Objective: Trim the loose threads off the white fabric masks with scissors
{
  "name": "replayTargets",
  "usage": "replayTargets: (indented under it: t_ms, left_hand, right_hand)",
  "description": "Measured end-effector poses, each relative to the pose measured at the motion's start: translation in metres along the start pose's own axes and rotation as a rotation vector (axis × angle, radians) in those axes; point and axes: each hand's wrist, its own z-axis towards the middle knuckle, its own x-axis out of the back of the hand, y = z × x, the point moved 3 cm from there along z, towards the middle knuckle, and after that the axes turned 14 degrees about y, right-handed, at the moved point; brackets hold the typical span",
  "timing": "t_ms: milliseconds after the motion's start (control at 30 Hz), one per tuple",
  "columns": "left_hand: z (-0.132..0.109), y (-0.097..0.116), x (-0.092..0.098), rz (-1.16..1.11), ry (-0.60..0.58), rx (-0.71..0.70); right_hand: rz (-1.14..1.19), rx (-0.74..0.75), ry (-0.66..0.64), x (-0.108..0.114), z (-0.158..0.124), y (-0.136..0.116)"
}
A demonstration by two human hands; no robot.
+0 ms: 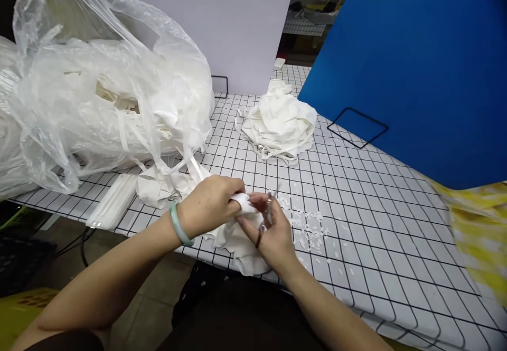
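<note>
The left hand [214, 204], wearing a pale green bangle [180, 225] at the wrist, is pinching a soft white fabric piece [247, 253] between thumb and fingers. The fabric piece is lying at the near edge of the bench [380, 224], bunching up between both hands. The right hand [274, 229] is curling around a small silver metal tool [270, 206], partly hidden by the fingers, while its thumb is resting against the fabric. Small white clippings [309, 229] are lying scattered just beside the right hand, on the bench's white cover with black grid lines. A heaped pile of white fabric pieces [279, 121] is sitting farther back. On the left, a large translucent plastic bag [170, 76] is holding more white material, and a white power strip [113, 200] is lying near the bench edge below it.
</note>
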Motion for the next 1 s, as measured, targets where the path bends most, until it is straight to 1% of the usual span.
replayTargets:
  t_ms: [33,100,200,300,367,400,467,533,600,667,700,733,800,833,900,933,967,1000]
  left_hand:
    - [-0.002,0.003,0.005,-0.022,0.011,0.02]
    - [-0.007,0.001,0.014,-0.068,0.01,0.077]
    - [-0.014,-0.01,0.021,-0.276,-0.097,0.228]
    - [-0.021,-0.014,0.018,-0.524,-0.219,0.356]
    - [-0.026,-0.012,0.012,-0.657,-0.299,0.398]
    - [-0.028,-0.011,0.009,-0.724,-0.34,0.416]
    - [-0.032,-0.008,0.003,-0.865,-0.413,0.459]
    - [-0.035,-0.006,-0.001,-0.997,-0.438,0.518]
    - [-0.036,-0.005,-0.004,-1.082,-0.433,0.569]
    - [-0.037,0.0,-0.004,-1.077,-0.428,0.545]
    - [-0.036,0.003,-0.003,-1.028,-0.402,0.49]
    - [-0.034,0.007,-0.002,-0.955,-0.347,0.409]
    - [-0.031,0.016,0.002,-0.793,-0.169,0.206]
    - [-0.03,0.021,0.003,-0.74,-0.074,0.111]
    - [-0.03,0.03,0.0,-0.742,0.073,-0.017]
    - [-0.03,0.032,-0.004,-0.786,0.124,-0.034]
    - [-0.031,0.033,-0.01,-0.847,0.173,-0.012]
    - [-0.033,0.031,-0.016,-0.917,0.222,0.043]
  right_hand:
    - [0.017,-0.027,-0.027,-0.006,0.005,-0.003]
    - [0.056,-0.103,-0.056,-0.009,0.015,-0.006]
    - [0.141,-0.165,-0.104,-0.001,0.028,-0.005]
    - [0.222,-0.228,-0.211,0.006,0.036,-0.002]
    - [0.236,-0.29,-0.271,0.006,0.038,-0.001]
    - [0.218,-0.305,-0.274,0.006,0.038,-0.001]
    - [0.165,-0.283,-0.231,0.008,0.039,-0.005]
    - [0.154,-0.204,-0.217,0.01,0.036,-0.011]
    - [0.15,-0.15,-0.318,0.011,0.031,-0.016]
    - [0.114,-0.162,-0.428,0.011,0.027,-0.016]
    - [0.114,-0.186,-0.443,0.01,0.027,-0.015]
    - [0.141,-0.217,-0.427,0.009,0.027,-0.014]
    - [0.254,-0.284,-0.365,0.003,0.031,-0.01]
    - [0.308,-0.319,-0.359,-0.002,0.032,-0.009]
    - [0.37,-0.371,-0.395,-0.014,0.032,-0.008]
    - [0.378,-0.377,-0.427,-0.019,0.029,-0.008]
    - [0.37,-0.37,-0.464,-0.023,0.026,-0.009]
    - [0.339,-0.356,-0.5,-0.024,0.023,-0.01]
